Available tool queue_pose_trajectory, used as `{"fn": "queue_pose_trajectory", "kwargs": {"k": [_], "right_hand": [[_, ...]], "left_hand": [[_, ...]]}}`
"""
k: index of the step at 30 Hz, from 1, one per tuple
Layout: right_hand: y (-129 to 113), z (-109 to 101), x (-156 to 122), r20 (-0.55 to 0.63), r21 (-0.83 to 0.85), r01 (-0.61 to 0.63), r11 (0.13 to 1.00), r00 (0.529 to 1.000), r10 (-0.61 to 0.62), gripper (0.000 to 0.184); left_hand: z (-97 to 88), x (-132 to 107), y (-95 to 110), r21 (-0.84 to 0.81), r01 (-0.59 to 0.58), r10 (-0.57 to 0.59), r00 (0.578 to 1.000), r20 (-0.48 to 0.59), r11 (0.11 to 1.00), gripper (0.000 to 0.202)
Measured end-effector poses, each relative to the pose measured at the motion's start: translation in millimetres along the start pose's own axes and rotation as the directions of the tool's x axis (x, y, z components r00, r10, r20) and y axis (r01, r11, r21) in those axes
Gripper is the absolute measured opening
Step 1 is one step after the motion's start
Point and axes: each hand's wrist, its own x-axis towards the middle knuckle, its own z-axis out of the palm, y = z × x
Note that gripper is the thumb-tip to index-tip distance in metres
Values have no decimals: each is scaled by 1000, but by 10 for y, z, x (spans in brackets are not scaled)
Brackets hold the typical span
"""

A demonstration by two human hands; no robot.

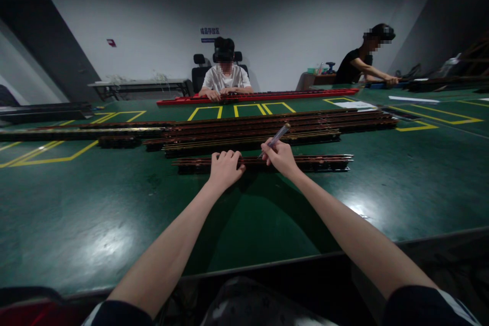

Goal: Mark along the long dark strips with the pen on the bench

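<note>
A long dark bar with reddish-brown edges (324,163) lies crosswise on the green table in front of me. My left hand (226,169) rests over its middle, the fingers curled over the far edge and the thumb at the near side, so it grips the bar. In my right hand (280,157) is a pen (279,135) with a clear barrel, slanting up to the right. The pen's lower end points down at the bar between my two hands; whether the tip touches it I cannot tell.
Just beyond lies a stack of similar long bars (244,132). A red rail (298,94) runs farther back, with a seated person's hands at it. Another person stands at the back right near white papers (355,105). Yellow tape outlines (454,121) mark the green table (114,204).
</note>
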Motion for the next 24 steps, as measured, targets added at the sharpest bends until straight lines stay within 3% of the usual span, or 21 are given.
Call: {"fn": "queue_pose_trajectory", "kwargs": {"k": [9, 24], "right_hand": [[14, -2, -1, 11, -13, 13, 1000, 1000, -12, 40], [2, -31, 5, 14, -39, -1, 999, 1000, 2, 40]], "left_hand": [[2, -22, 36, -10, -40, 39, 999, -27, 999, 35], [-1, -16, 28, -32, -60, 61, 998, 29, 998, 49]]}}
